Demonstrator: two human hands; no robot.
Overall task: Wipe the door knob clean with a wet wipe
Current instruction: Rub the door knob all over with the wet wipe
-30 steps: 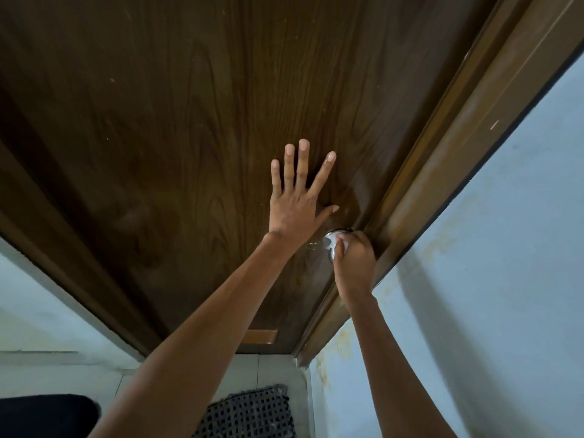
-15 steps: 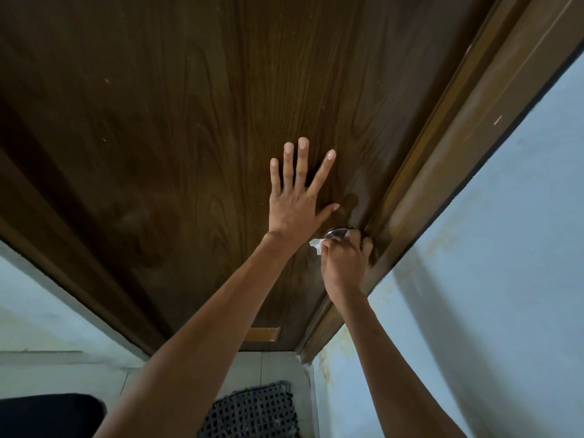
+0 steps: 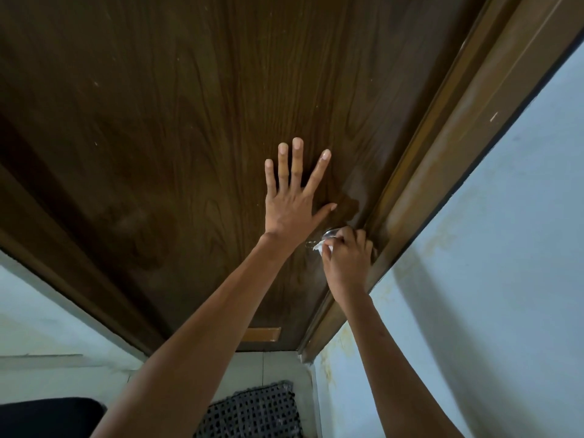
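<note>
A metal door knob (image 3: pixel 330 233) sits near the right edge of a dark wooden door (image 3: pixel 189 121); only a sliver of it shows above my fingers. My right hand (image 3: pixel 347 260) is wrapped around the knob with a white wet wipe (image 3: pixel 319 246) bunched inside the grip, a corner poking out to the left. Just left of the knob, my left hand (image 3: pixel 292 203) lies flat against the door, palm pressed to the wood and fingers spread.
The brown door frame (image 3: pixel 442 137) runs beside the knob on the right, with a pale blue wall (image 3: pixel 489 279) past it. On the tiled floor below lie a dark woven mat (image 3: pixel 252 412) and a black object (image 3: pixel 47 418).
My right hand has turned around the knob, shifting from its right side to over its front, and the wipe's corner now sticks out to the left. My left hand stays put.
</note>
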